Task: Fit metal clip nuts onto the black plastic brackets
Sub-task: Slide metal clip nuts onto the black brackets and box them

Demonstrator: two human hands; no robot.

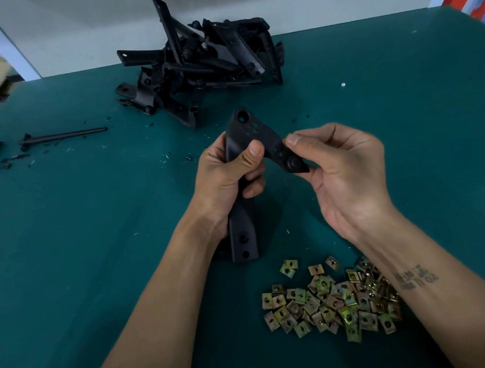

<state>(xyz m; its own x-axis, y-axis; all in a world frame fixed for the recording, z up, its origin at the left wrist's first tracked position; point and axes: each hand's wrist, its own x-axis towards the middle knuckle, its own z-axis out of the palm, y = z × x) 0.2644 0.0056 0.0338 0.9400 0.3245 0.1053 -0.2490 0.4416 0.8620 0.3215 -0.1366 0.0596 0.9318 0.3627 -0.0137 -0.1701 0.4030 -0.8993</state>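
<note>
Your left hand [228,176] wraps the middle of a long black plastic bracket [242,183], thumb pressed across its face, holding it above the teal table mat [76,248]. Your right hand [345,172] pinches the bracket's angled side tab between thumb and fingers, beside a round boss. The bracket is matte, flares at the top around a large hole, and shows two holes at its lower end. Whether a clip sits on it, you cannot tell. Near your right forearm lies a heap of yellowish metal clip nuts [330,301]. Farther back sits a pile of black brackets [200,61].
</note>
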